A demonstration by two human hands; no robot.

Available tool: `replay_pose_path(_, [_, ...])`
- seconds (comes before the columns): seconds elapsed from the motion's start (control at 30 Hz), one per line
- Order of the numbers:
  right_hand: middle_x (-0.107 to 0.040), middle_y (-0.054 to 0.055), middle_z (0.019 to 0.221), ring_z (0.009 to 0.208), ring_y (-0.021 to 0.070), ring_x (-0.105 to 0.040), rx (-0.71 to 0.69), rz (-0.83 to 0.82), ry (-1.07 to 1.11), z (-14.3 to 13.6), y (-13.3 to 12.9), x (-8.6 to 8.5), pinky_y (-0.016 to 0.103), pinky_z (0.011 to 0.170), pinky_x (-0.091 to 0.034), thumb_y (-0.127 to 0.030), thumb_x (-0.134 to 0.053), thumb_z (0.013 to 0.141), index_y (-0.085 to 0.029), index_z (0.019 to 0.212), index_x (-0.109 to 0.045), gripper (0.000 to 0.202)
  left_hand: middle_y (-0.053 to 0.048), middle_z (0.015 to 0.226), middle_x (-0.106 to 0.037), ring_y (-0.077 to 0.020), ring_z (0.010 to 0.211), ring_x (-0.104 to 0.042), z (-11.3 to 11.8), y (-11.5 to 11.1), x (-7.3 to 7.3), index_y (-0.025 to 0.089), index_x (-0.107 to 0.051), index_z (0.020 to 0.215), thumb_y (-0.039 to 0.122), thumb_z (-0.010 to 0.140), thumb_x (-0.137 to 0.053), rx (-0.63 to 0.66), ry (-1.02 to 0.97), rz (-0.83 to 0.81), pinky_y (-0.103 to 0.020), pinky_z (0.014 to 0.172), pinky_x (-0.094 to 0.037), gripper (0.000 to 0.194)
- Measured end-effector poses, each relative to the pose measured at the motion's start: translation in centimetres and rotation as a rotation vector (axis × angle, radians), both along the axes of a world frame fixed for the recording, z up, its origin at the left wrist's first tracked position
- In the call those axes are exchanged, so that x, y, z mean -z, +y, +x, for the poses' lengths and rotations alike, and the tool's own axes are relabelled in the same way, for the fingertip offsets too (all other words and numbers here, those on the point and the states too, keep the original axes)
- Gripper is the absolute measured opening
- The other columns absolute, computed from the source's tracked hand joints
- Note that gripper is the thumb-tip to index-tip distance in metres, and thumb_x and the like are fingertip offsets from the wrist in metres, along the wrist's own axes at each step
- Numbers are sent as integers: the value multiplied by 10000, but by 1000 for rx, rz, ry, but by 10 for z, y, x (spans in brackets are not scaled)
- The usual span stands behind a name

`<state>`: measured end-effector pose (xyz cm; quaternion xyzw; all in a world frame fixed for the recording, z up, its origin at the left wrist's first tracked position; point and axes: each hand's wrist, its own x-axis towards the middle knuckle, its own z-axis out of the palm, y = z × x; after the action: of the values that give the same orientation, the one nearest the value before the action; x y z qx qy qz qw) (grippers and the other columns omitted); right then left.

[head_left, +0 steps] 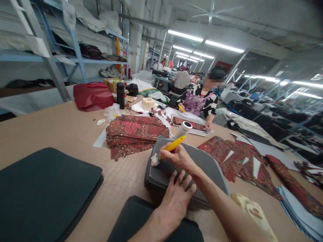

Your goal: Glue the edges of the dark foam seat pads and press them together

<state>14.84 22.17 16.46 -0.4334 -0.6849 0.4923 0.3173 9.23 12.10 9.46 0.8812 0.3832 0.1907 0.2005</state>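
Observation:
A stack of dark grey rounded panels (202, 163) lies on the table in front of me. My right hand (179, 157) is closed around the yellow handle of a brush (177, 143). Its whitish, clotted bristles touch the left part of the top panel. Resting flat on the near side of that panel is my left hand (178, 193), fingers spread, a ring on one of them. Close to my forearms, a black stack of panels (132, 218) is partly covered by my left arm. A larger dark green-black stack (47, 188) lies at the left.
Red-brown patterned pieces (137, 129) are piled beyond the stack, and more patterned pieces (234, 156) spread to the right. A white bottle (185, 129) stands just behind the panels, a black flask (120, 95) farther back. Across the table, a co-worker (199, 99) holds another yellow brush.

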Motion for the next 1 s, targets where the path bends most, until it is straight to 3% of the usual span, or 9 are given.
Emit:
replay_pose_path(0.1, [-511, -30, 567, 502, 76, -426, 144, 94, -23, 0, 39, 1, 198, 474, -341, -409, -602, 718, -139, 747, -615, 271, -87, 1447, -372, -282, 1380, -213, -6, -1, -7, 212, -432, 1331, 244, 916, -376, -2, -22, -21, -529, 1115, -195, 420])
replay_pose_path(0.2, [-490, -29, 528, 479, 81, -415, 247, 144, -32, 1, 60, -3, 207, 459, -329, -454, -586, 728, -135, 735, -604, 320, -91, 1439, -384, -281, 1379, -216, -7, -3, -9, 197, -463, 1307, 252, 932, -330, -2, -28, -50, -520, 1116, -201, 402])
replay_pose_path(0.27, [-487, -35, 521, 456, 77, -399, 246, 148, -37, 0, 61, -4, 208, 445, -322, -474, -581, 730, -142, 743, -604, 333, -89, 1437, -388, -275, 1377, -224, -6, -3, -7, 199, -458, 1312, 248, 943, -289, -11, -38, -44, -512, 1114, -214, 409])
replay_pose_path(0.4, [-526, -28, 546, 476, 79, -427, 89, 117, -84, -1, 58, 1, 209, 470, -348, -475, -609, 708, -152, 721, -612, 323, -81, 1428, -402, -266, 1374, -233, -4, -3, -3, 215, -463, 1314, 237, 943, -286, -38, -41, -11, -495, 1113, -221, 411])
replay_pose_path(0.6, [-597, 9, 665, 590, 111, -515, 260, 209, -74, 20, 80, 5, 232, 576, -414, -487, -582, 732, -140, 805, -610, 356, -120, 1451, -358, -316, 1376, -213, -10, 1, -14, 171, -422, 1341, 253, 900, -378, 31, -7, -76, -518, 1107, -204, 451])
replay_pose_path(0.77, [-588, -6, 627, 534, 98, -492, 244, 216, -99, 18, 87, 7, 225, 539, -405, -496, -574, 731, -145, 805, -625, 362, -124, 1431, -387, -326, 1360, -255, -9, 5, -15, 174, -455, 1322, 207, 870, -396, 33, 9, -68, -531, 1087, -240, 456])
replay_pose_path(0.87, [-593, -3, 622, 545, 104, -505, 277, 233, -140, 37, 89, 12, 229, 555, -410, -474, -571, 721, -144, 741, -623, 335, -100, 1427, -401, -306, 1355, -277, -8, 5, -12, 204, -466, 1316, 171, 849, -415, 18, 23, -46, -504, 1088, -248, 471])
replay_pose_path(1.0, [-598, 12, 605, 555, 133, -524, 445, 282, -228, 87, 85, 11, 246, 551, -405, -447, -578, 696, -139, 715, -625, 312, -86, 1433, -395, -303, 1354, -280, -7, 6, -12, 212, -463, 1318, 169, 845, -423, 14, 32, -28, -499, 1085, -255, 477])
